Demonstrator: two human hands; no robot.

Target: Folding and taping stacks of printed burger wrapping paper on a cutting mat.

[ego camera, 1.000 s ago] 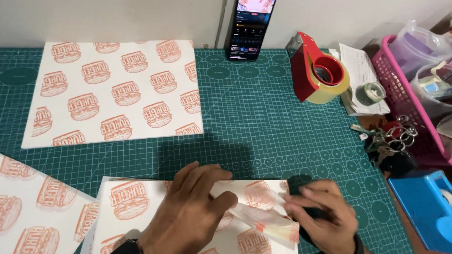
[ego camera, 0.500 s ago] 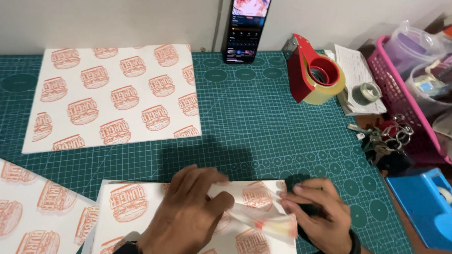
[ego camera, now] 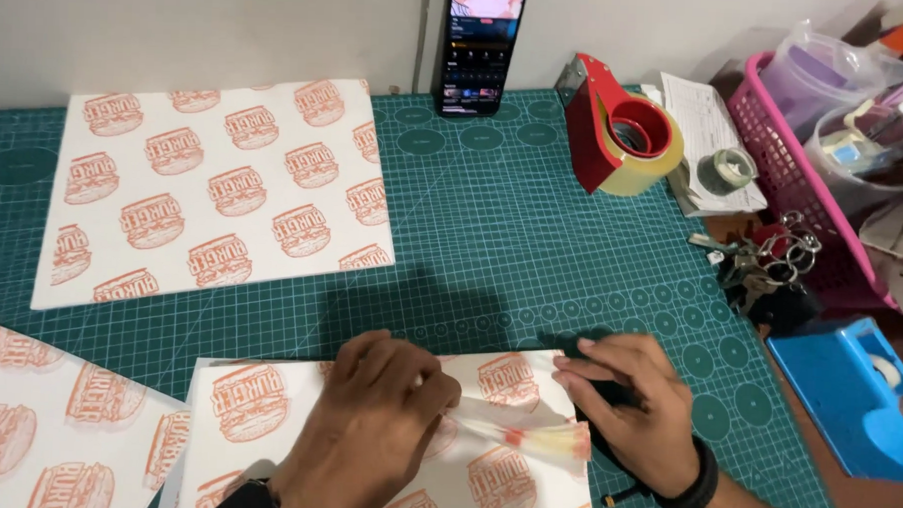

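Near the front edge, the left hand (ego camera: 370, 431) pinches a translucent gathered wrapper (ego camera: 525, 437) on the white burger-printed paper sheet (ego camera: 256, 417) lying on the green cutting mat (ego camera: 492, 245). The right hand (ego camera: 631, 416) presses fingers-together beside it. Pulling unevenly could tear the thin wrapper or crease the sheet.

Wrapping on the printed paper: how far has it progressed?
Done: one sheet is laid out with a dark item at its right edge. In hand: the left hand and right hand gather a pleated corner. Left: no tape applied; the dispenser stands untouched.
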